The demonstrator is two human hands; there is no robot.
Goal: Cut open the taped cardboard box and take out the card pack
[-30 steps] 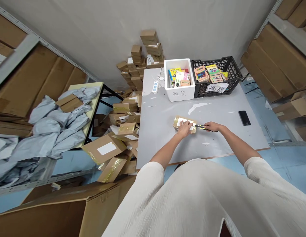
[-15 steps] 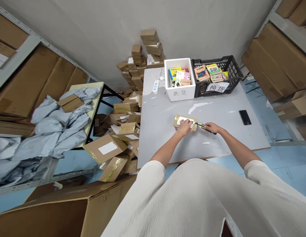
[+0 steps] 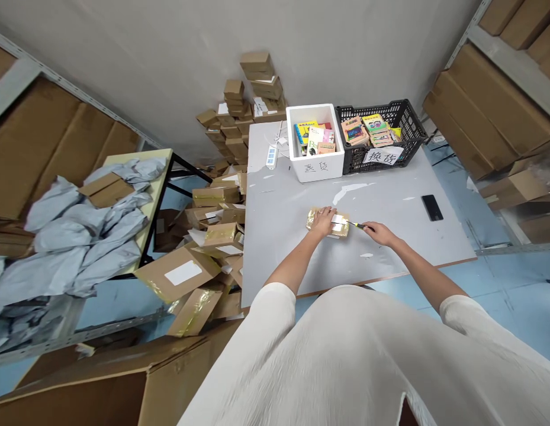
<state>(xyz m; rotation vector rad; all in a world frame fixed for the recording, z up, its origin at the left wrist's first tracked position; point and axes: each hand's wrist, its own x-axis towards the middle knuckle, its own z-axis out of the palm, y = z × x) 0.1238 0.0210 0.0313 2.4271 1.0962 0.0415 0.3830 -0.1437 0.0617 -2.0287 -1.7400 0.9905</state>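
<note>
A small taped cardboard box (image 3: pixel 342 229) with a white label on top lies on the grey table (image 3: pixel 279 248). My left hand (image 3: pixel 322 222) is pressed over the left part of the box and grips it, covering some of the label. In my right hand (image 3: pixel 379 233) is a black and yellow utility knife (image 3: pixel 358 225), its handle partly hidden by the fingers. The knife points left, its tip over the label at the right part of the box. I cannot tell how deep the blade sits.
A white foam box (image 3: pixel 317 169) and a black crate (image 3: pixel 383 160), both holding small books, stand at the table's back. A phone (image 3: pixel 431 207) lies right, a power strip (image 3: pixel 272 157) left. Cardboard boxes (image 3: pixel 181 269) pile up beside the table; grey mailing bags (image 3: pixel 106 219) cover a side table.
The knife has swung so its tip lies over the box's top, with less of its handle showing. My left hand has shifted towards the box's left and far side. The view has turned slightly right.
</note>
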